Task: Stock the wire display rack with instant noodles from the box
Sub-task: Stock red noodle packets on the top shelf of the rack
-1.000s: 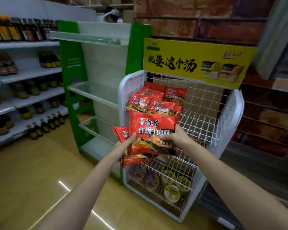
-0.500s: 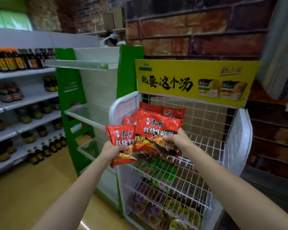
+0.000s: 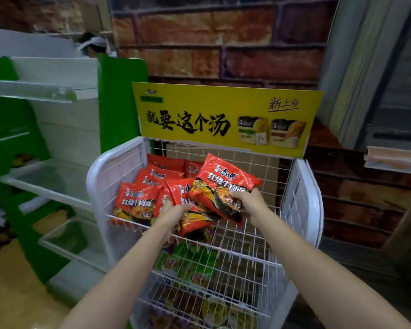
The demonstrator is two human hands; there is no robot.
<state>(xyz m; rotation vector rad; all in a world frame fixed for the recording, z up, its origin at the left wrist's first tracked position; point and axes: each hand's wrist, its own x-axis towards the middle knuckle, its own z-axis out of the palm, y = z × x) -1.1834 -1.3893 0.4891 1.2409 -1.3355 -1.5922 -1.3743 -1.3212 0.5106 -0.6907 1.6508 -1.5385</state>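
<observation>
Stocking looked partway done: red noodle packs (image 3: 135, 201) filled the top basket (image 3: 301, 205) toward 9 o'clock, the 3 o'clock half bare. Left hand (image 3: 173, 213) gripped one pack (image 3: 190, 218), right hand (image 3: 248, 201) another (image 3: 223, 184). No box visible.

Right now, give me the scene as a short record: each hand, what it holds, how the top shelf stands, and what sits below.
left hand: grips a red noodle pack at the top shelf's front edge
right hand: grips a second red noodle pack, tilted, raised above the shelf
top shelf: red packs fill the left side; right side bare wire
wire display rack: white, yellow sign on top
lower shelves: green packs, then bowl noodles
supply box: not in view
</observation>
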